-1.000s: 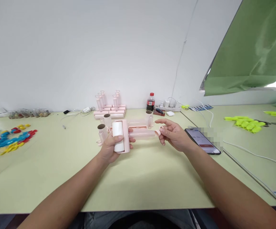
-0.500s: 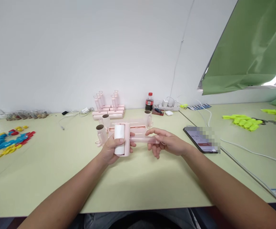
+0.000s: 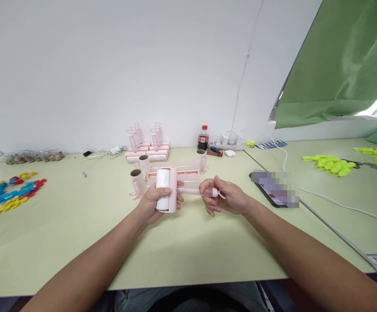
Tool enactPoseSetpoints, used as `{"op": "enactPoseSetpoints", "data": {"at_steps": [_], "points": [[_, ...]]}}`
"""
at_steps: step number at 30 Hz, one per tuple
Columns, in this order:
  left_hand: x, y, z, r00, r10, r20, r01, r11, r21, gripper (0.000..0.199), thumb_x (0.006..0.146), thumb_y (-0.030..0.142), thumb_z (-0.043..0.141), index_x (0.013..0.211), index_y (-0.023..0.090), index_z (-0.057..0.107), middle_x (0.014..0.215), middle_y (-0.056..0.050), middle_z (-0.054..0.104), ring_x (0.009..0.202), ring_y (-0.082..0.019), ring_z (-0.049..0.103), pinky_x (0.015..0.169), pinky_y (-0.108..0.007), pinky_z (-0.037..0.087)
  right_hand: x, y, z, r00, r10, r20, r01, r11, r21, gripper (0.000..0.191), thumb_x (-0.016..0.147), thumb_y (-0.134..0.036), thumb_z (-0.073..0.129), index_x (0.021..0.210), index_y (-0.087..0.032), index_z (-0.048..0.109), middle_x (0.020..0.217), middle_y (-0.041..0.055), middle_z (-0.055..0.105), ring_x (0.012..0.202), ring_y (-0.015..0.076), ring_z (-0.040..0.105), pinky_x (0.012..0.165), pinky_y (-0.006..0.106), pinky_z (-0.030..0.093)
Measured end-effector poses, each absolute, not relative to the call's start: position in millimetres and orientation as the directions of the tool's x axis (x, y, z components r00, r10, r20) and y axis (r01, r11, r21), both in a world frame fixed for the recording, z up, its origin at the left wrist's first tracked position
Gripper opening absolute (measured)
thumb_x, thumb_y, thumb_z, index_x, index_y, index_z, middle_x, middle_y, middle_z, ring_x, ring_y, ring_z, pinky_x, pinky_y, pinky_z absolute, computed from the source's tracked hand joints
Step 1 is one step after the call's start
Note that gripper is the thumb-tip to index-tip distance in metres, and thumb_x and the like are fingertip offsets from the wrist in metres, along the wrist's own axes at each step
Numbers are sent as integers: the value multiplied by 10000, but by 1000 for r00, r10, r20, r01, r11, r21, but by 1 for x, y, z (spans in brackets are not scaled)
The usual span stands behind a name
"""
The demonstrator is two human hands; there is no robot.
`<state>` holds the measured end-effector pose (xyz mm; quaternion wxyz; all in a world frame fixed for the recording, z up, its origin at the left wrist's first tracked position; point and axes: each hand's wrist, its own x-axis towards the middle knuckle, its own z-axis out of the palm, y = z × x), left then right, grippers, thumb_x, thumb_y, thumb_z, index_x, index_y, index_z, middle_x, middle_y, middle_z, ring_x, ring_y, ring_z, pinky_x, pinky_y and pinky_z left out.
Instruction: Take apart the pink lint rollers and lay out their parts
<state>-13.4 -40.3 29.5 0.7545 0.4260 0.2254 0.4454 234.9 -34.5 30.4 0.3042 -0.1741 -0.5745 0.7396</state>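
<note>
A pink lint roller (image 3: 172, 190) with a white roll is held level above the table, its clear pink handle (image 3: 191, 190) pointing right. Wrapped round the roller head is my left hand (image 3: 152, 201), thumb on the white roll. My right hand (image 3: 222, 197) is at the handle's far end, its index finger curled against the handle near the pink end cap and white loop. Behind them lie a long pink case (image 3: 191, 175) and cardboard-cored rolls (image 3: 136, 175) standing beside clear handles.
Finished-looking pink rollers (image 3: 147, 154) stand by the wall. A cola bottle (image 3: 203, 138) and power strip (image 3: 230, 146) are behind. A phone (image 3: 269, 190) and cables lie right, yellow-green pieces (image 3: 331, 165) farther right. Coloured pieces (image 3: 12, 193) lie left.
My right hand has shifted its fingers on the handle end, its thumb now raised and the end cap and loop uncovered. My left hand keeps its hold on the roller.
</note>
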Motion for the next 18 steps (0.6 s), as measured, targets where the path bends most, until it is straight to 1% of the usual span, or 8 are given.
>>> {"op": "enactPoseSetpoints", "data": {"at_steps": [2, 5, 10, 14, 18], "points": [[-12, -41, 30, 496, 868, 33, -479, 242, 844, 401, 695, 238, 703, 1074, 121, 640, 821, -96, 693, 670, -199, 663, 566, -314, 564, 233, -35, 30, -734, 672, 103, -258, -136, -956, 562, 891, -706, 393, 955, -187, 599, 556, -81, 399, 401, 85, 350, 524, 314, 472], [-10, -43, 29, 482, 875, 40, -470, 220, 855, 420, 696, 241, 710, 1094, 136, 627, 760, -73, 679, 656, -197, 659, 562, -315, 564, 231, -37, 31, -700, 702, 131, -257, -76, -964, 601, 886, -727, 363, 920, -181, 612, 521, -95, 323, 383, 82, 292, 488, 303, 451], [-8, -45, 31, 447, 894, 26, -437, 192, 879, 416, 666, 245, 740, 1049, 126, 632, 738, -74, 680, 648, -199, 657, 571, -323, 562, 231, -38, 34, -672, 725, 152, -233, -12, -972, 615, 878, -735, 369, 847, -173, 616, 500, -108, 250, 373, 72, 245, 467, 297, 453], [-6, -47, 33, 403, 915, 16, -401, 161, 902, 401, 639, 244, 762, 997, 113, 638, 721, -69, 672, 649, -193, 648, 574, -321, 561, 232, -35, 33, -654, 742, 151, -227, -2, -974, 567, 901, -689, 395, 789, -173, 603, 500, -112, 215, 367, 66, 233, 453, 286, 457], [-4, -50, 35, 371, 928, 39, -390, 117, 913, 406, 627, 239, 764, 994, 130, 629, 771, -53, 665, 658, -191, 647, 575, -330, 562, 231, -34, 32, -625, 763, 166, -243, 12, -970, 526, 917, -642, 425, 713, -178, 565, 487, -117, 207, 358, 58, 208, 443, 284, 456]]}}
